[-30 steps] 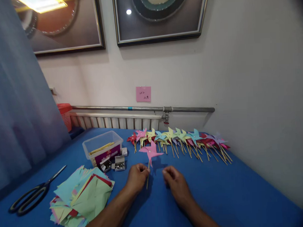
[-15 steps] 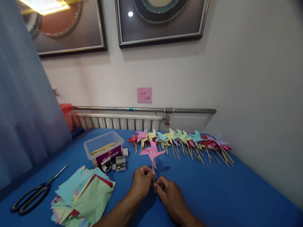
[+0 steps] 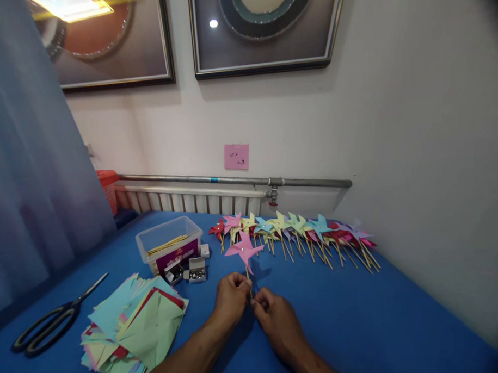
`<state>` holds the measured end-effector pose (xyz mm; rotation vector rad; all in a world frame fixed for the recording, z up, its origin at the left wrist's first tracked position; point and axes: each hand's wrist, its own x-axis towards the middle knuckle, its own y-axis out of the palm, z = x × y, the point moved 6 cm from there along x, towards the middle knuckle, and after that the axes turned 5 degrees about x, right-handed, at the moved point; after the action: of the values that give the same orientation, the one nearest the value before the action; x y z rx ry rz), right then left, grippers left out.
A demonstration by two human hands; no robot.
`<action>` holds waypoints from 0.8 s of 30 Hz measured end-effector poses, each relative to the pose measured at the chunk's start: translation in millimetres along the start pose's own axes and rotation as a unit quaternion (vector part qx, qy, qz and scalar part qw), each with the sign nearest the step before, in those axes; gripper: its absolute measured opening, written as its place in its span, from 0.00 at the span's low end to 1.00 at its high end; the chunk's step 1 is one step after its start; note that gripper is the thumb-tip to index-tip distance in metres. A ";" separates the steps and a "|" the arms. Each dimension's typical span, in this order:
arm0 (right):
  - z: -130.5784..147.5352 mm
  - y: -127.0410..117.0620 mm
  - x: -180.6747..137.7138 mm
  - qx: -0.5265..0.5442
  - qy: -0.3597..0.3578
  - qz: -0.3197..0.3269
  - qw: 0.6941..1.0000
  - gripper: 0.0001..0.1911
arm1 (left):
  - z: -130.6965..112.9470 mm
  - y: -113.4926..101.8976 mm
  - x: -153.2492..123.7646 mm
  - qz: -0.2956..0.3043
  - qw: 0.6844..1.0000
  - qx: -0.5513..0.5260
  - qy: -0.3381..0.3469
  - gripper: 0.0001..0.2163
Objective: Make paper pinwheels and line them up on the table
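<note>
A pink paper pinwheel (image 3: 243,250) on a thin wooden stick stands up in front of me, its head above my fingers. My left hand (image 3: 232,297) is closed in a pinch on the stick below the pink head. Lower down, my right hand (image 3: 276,316) pinches the same stick near its bottom end. To the left lies a pile of coloured cut paper squares (image 3: 153,323). Beyond my hands, a row of finished pinwheels (image 3: 299,225) in several colours lies with sticks toward me.
A clear plastic box (image 3: 169,243) holds wooden sticks. In front of it are small open boxes of metal pins (image 3: 197,271). Black-handled scissors (image 3: 57,321) lie at the left on the blue table cover (image 3: 351,319). Behind are a radiator (image 3: 192,198) and a pipe.
The pink pinwheel's head has turned a little and shifted slightly left. Both hands still pinch its stick, in nearly the same place. The whole view has moved very slightly.
</note>
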<state>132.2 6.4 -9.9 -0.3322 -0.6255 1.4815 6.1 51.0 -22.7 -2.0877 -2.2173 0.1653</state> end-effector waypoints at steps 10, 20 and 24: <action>-7.7 0.5 3.8 -0.023 0.027 -0.017 0.999 0.07 | 3.3 2.8 1.3 0.008 0.998 0.053 0.024 0.10; -21.8 -42.7 82.5 -0.098 0.077 -0.090 0.988 0.11 | -4.6 4.4 -2.2 0.036 0.966 0.242 0.085 0.08; -25.7 -51.8 123.8 -0.141 0.112 -0.101 0.978 0.12 | -4.7 6.0 -3.5 0.044 0.958 0.270 0.089 0.08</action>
<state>185.9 127.9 21.8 -0.6288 -0.6665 1.1410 12.9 48.0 -18.9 -1.8114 -1.7250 0.5032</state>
